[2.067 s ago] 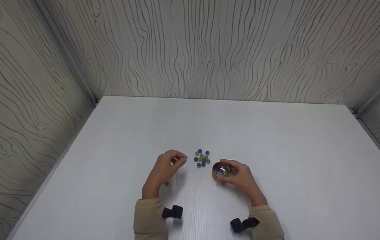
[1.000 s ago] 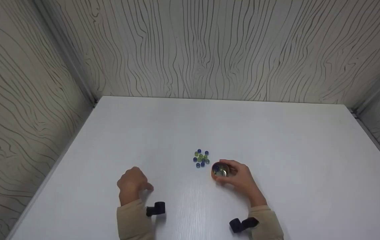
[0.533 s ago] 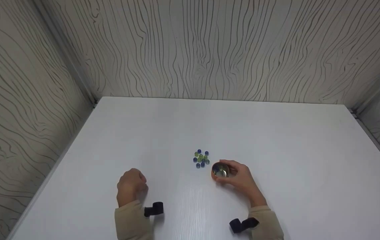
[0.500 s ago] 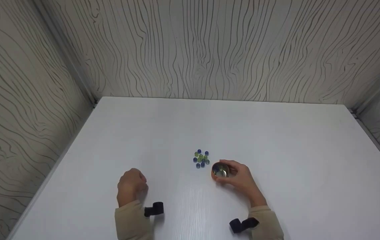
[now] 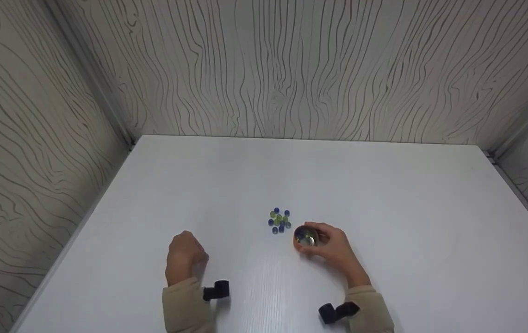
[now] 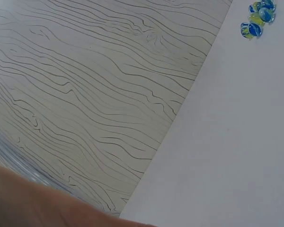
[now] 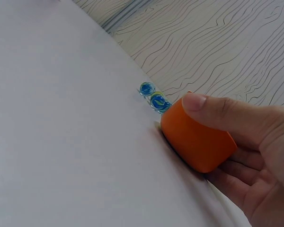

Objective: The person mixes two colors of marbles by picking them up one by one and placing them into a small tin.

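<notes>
My right hand grips a small orange cup by its side, thumb near the rim and fingers round the other side. In the head view, the cup's inside looks shiny, with a few blue and green marbles in it. Just beyond the cup, to its left, lies a loose cluster of blue and yellow-green glass marbles. My left hand is low over the table to the left, back of the hand up, fingers bent underneath and hidden; I cannot tell whether they hold something. The left wrist view catches only a blurred edge of it.
The white table reaches back to a wall panel with a wood-grain pattern. Another patterned panel stands along the left side. Black wrist mounts sit on both sleeves.
My left hand has moved left and nearer from beside the cluster, turning its back upward and bending its fingers. A lone marble by its wrist is out of sight. The right hand stays at the cup.
</notes>
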`<state>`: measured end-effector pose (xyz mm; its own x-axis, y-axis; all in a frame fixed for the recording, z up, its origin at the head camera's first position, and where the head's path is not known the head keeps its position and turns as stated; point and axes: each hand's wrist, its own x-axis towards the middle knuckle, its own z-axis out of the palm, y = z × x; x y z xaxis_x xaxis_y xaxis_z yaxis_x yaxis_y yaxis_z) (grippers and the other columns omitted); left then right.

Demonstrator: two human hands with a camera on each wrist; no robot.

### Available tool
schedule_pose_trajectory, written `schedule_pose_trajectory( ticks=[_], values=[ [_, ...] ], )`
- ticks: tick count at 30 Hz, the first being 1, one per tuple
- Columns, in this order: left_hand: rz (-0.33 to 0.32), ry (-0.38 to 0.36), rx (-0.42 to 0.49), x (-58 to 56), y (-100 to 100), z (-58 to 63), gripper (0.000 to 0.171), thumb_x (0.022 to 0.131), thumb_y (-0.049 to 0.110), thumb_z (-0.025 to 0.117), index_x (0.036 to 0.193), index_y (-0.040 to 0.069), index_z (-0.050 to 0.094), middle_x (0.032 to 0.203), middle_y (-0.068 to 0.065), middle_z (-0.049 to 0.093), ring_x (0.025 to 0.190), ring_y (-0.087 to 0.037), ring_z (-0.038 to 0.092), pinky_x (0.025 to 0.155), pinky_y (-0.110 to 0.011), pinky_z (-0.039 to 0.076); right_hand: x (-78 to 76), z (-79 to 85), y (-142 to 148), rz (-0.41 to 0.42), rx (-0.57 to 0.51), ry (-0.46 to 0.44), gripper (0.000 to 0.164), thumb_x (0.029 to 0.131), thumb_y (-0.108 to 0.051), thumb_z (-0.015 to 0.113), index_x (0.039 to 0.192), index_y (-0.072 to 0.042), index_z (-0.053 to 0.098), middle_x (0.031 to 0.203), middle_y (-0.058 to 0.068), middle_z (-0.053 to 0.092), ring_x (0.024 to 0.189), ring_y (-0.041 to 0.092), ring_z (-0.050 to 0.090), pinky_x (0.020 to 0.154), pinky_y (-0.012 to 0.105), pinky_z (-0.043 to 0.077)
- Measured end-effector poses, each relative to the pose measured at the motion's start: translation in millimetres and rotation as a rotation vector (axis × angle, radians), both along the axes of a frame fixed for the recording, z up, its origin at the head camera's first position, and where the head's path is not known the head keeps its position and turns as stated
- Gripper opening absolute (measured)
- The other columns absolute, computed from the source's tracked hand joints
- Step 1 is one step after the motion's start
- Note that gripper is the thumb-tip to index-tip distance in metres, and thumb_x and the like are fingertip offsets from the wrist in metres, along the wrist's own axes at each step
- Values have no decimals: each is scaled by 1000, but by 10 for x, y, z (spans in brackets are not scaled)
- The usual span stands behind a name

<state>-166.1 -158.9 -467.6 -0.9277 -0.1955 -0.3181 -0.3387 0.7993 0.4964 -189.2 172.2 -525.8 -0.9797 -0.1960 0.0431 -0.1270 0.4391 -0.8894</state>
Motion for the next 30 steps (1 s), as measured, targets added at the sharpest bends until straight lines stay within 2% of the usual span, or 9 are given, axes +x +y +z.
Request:
schedule_pose_trajectory(
  ticks=[3,7,16,23,30],
  values=[
    [-20,22,-14,-33,65,2,16,70,1,70,83,-9,70,82,-21,71,69,-24,62,65,-37,56,5,8,-2,-3,-4,-12,61,72,-19,84,125,-1,61,128,21,62,124,38,57,104,42,47],
    [-47,46,-23,-57,125,-3,13,72,6,73,83,-2,73,86,-18,74,77,-27,67,71,-40,57,2,7,-5,-6,-7,-21,61,71,-19,84,125,-1,61,129,21,62,123,38,57,104,41,47],
    [-72,77,18,-82,164,-21,12,76,12,75,86,5,74,99,-14,71,87,-25,64,76,-40,52,-3,2,16,2,-37,-45,64,71,-20,84,127,0,59,131,22,61,126,37,56,104,41,46],
    [-83,123,47,-112,204,-56,12,78,14,73,88,7,75,91,-10,68,81,-20,60,71,-35,49,-2,7,24,11,-26,-17,63,72,-19,84,127,1,59,131,24,60,125,39,56,104,41,46],
    [-112,153,49,-133,245,-79,13,79,16,74,90,10,76,92,-9,65,82,-20,58,69,-32,46,-3,6,10,-7,-18,-37,63,71,-20,84,126,-1,60,131,21,61,127,37,55,105,40,45]
  ],
)
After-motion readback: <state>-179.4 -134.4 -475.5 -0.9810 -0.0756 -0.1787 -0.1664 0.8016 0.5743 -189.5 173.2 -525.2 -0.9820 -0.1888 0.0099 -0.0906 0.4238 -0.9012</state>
